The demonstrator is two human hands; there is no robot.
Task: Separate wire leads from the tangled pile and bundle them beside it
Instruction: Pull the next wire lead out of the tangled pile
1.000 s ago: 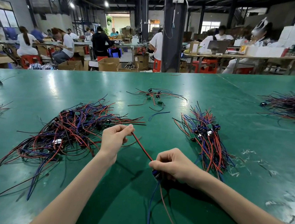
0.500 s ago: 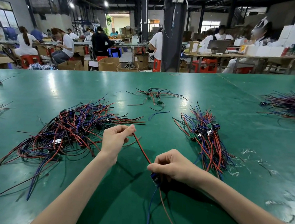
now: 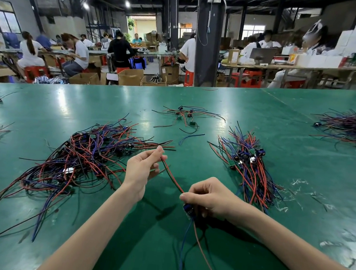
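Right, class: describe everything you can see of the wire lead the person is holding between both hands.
The wire lead is a thin set of insulated wires joined at a small blue part. A red and a dark strand run taut between the left hand, which pinches their far end, and the right hand, which grips the blue part. Below it, a blue and a reddish wire hang toward the green table. The lead is held clear of the tangled pile on the left.

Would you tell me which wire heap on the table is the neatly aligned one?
The bundle just right of the right hand: its leads run roughly parallel, whereas the big pile beside the left hand is a sprawling tangle.
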